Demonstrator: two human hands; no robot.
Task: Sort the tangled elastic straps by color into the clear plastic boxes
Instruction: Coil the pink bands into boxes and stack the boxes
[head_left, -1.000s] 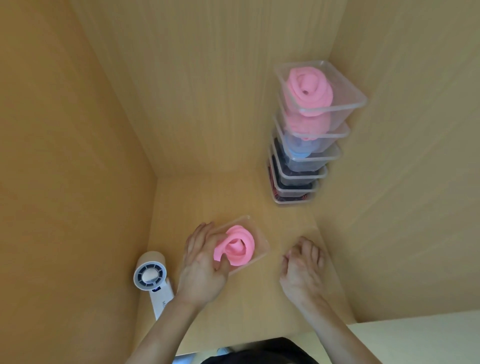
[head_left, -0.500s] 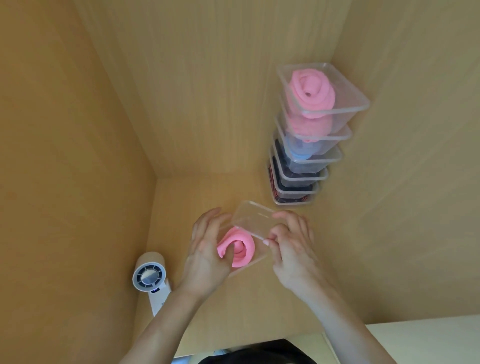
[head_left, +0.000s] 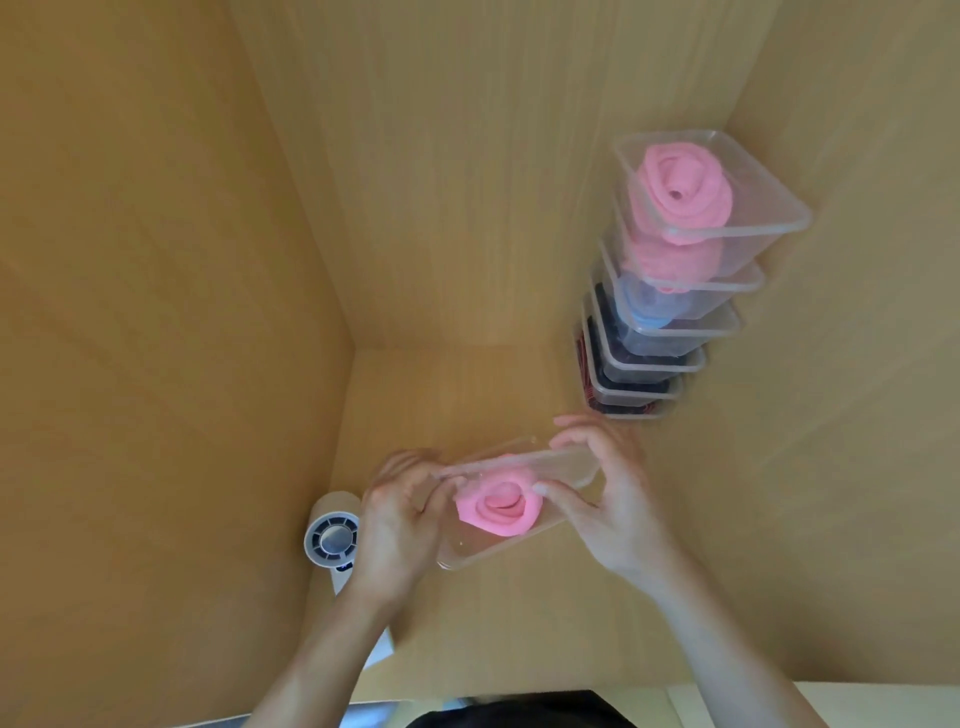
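**Pink rolled elastic strap (head_left: 498, 512) in a clear plastic box (head_left: 493, 560)**

Left hand (head_left: 400, 525) and right hand (head_left: 608, 512) are gripping its two ends, fingers curling over the rim. The strap is looking soft and light; the box is probably wanting both ends held. Beyond, a tall stack of clear plastic boxes (head_left: 753, 227) is standing.

Both hands (head_left: 511, 514) grip clear box (head_left: 524, 548) holding rolled pink strap (head_left: 497, 513).

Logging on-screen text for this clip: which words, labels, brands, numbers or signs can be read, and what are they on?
No text can be read.
Handheld fan: a small dark mark below the grille, too blurred to read.
Stacked clear boxes and held clear box: no label shows.
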